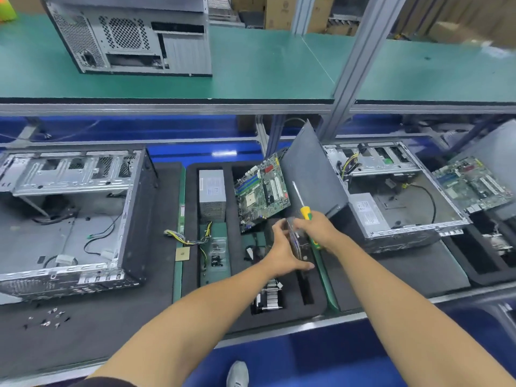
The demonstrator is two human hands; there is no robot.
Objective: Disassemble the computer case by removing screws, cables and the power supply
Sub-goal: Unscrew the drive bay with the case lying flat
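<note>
Both hands are meeting over the black foam sorting tray [315, 300]. The left hand [282, 254] is gripping a flat silver drive-like part [297, 241] on edge; the right hand [315, 229] is steadying it while clutching a yellow-green-handled screwdriver [305, 212]. Apparently she or he is stowing a removed component; next, lowering it into the slot just beneath. The stripped grey metal computer case [69, 219] is lying well left.

The flat silvery metal part [296, 241] between my hands is motion-blurred, and my left hand [282, 254] covers its near edge, so I cannot tell what it is. My right hand [315, 231] hides most of the yellow-and-green screwdriver handle [306, 213]. The small dark screws [46, 319] scattered on the counter [83, 331] are too tiny to count. The open grey computer case [69, 219] runs off the left edge.
</note>
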